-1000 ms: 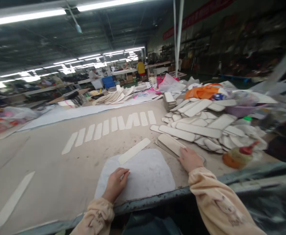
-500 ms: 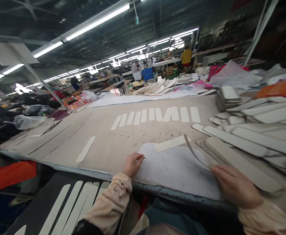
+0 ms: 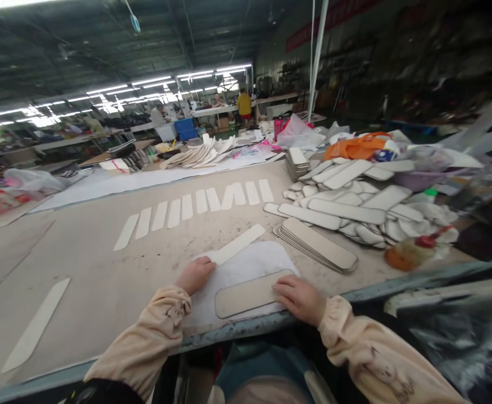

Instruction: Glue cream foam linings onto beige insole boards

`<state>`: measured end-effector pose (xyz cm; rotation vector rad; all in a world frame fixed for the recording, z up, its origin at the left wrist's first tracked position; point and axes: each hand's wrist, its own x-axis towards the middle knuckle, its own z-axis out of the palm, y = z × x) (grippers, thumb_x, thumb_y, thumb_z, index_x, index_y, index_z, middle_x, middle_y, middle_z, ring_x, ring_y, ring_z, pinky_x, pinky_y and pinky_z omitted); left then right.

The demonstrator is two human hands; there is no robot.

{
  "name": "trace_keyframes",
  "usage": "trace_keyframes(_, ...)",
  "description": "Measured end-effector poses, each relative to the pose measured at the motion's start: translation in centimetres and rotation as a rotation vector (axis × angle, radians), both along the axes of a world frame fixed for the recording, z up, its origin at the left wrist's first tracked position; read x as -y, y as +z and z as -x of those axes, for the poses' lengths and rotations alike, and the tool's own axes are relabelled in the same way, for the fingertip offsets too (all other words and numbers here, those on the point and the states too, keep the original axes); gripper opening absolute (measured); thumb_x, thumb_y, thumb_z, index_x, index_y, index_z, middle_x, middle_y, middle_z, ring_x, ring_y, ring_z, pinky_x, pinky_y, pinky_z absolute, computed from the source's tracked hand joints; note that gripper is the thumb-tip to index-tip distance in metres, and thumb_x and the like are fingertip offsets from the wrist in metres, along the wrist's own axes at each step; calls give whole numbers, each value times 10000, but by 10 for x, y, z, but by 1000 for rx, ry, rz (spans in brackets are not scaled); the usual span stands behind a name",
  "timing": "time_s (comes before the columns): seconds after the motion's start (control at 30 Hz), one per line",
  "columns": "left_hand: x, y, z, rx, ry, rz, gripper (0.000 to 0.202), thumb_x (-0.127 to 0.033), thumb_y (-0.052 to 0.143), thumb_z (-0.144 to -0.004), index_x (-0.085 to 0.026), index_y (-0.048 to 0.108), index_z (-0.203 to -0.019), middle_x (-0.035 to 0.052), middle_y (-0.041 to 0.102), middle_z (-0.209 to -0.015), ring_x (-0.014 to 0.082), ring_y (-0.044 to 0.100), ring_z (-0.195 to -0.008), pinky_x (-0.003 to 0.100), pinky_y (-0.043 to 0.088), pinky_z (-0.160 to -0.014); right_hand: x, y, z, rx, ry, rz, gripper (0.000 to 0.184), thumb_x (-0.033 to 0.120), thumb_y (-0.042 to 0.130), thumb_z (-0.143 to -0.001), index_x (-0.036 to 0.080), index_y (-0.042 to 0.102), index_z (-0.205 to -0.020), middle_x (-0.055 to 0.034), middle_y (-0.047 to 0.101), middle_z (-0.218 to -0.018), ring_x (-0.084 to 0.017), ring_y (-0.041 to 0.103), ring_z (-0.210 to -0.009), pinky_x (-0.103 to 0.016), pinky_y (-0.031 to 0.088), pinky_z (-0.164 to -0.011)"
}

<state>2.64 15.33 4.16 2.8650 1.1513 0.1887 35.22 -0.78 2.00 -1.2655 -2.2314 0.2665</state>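
Observation:
My left hand is closed at the near end of a pale rounded strip, fingers bunched. That strip lies slantwise over the top of a white sheet. Flat on the same sheet is a long beige panel with rounded corners and a dark edge. My right hand grips the panel's right end, with the thumb hidden. Just beyond that hand, a fanned stack of similar beige panels rests on the table.
A row of short white strips crosses the table. One longer strip lies at left. On the right are a heap of edged panels and a red-capped bottle. Beyond are an orange bag and people working.
My right hand has brought the beige panel down flat onto the white sheet. My left hand has moved up to the pale strip's end. The view has swung right.

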Motion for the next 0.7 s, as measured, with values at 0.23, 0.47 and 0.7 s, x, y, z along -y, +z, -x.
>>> trace_keyframes(0.23, -13, 1, -14, -159, -119, -37, 226, -194, 420, -857, -162, 627, -771, 70, 595, -814, 152, 559, -741, 255, 451, -668, 3, 2, -12, -137, -130, -68, 283, 275, 462, -908, 200, 577, -1155, -87, 608, -1070, -184, 591, -953, -302, 498, -836)
trace_keyframes(0.47, -13, 19, -28, -146, -148, -135, 223, -196, 396, -868, -145, 598, -789, 84, 583, -820, 154, 567, -714, 272, 455, -650, -8, -3, -14, -362, -255, -34, 261, 252, 480, -889, 221, 609, -1114, -67, 629, -999, -180, 592, -915, -321, 493, -834)
trace_keyframes(0.7, 48, 104, -38, 372, -116, -80, 76, -215, 473, -830, -179, 524, -787, 20, 543, -800, 112, 523, -681, 214, 436, -631, -30, -19, -19, -974, -552, 267, 441, 299, 609, -769, 193, 567, -1195, -67, 606, -1004, -150, 597, -751, -318, 536, -713)
